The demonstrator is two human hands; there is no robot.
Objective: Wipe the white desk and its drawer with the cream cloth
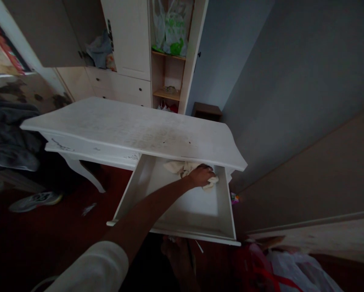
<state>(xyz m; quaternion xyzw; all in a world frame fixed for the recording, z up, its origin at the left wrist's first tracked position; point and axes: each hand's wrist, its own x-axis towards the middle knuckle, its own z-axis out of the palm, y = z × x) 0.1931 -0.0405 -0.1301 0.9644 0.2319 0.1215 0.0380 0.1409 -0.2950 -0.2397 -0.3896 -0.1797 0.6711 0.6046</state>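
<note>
My left hand reaches into a pulled-out white drawer and grips a cream cloth. The fingers are bent over the cloth, and part of it trails behind the hand towards the drawer's back. The hand is near the right side of the drawer, low over its bottom. The drawer belongs to a white desk with dark smudges on its top. Below the drawer front, a dim skin-toned shape shows in shadow. It may be my right hand, but its fingers are not clear.
White cabinets stand behind the desk, with plastic bags on an open shelf. Grey clothing and a shoe are at the left. Red and clear bags lie on the floor at the lower right, near the wall.
</note>
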